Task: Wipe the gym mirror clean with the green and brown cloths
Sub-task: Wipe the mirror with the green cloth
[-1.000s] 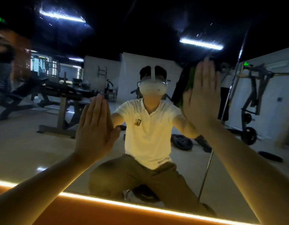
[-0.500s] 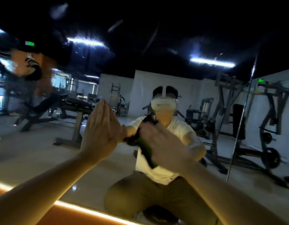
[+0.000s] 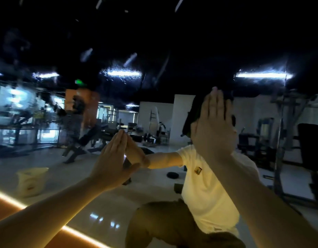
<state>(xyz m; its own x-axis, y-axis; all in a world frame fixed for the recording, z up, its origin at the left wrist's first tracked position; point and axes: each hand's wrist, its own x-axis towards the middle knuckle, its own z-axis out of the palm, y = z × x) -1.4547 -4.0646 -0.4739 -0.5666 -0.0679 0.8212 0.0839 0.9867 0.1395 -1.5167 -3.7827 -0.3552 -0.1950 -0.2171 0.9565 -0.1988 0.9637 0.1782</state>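
The gym mirror (image 3: 154, 42) fills the view and reflects me crouching in a white shirt. My right hand (image 3: 213, 126) lies flat with straight fingers and presses a dark cloth with a green edge (image 3: 189, 119) against the glass, high at centre right. My left hand (image 3: 111, 161) is also flat on the mirror, lower and to the left, fingers straight and together. A dark sliver (image 3: 127, 179) shows under its thumb; I cannot tell whether that is the brown cloth.
A glowing light strip (image 3: 77, 233) runs along the mirror's lower edge above an orange ledge (image 3: 9, 210). The glass reflects a pale bucket (image 3: 31, 179) at the left, weight benches, racks, machines and ceiling lights.
My right hand swept the cloth from the upper right down to the middle, then back up to head height. My left hand stayed flat on the glass. The view swung left.
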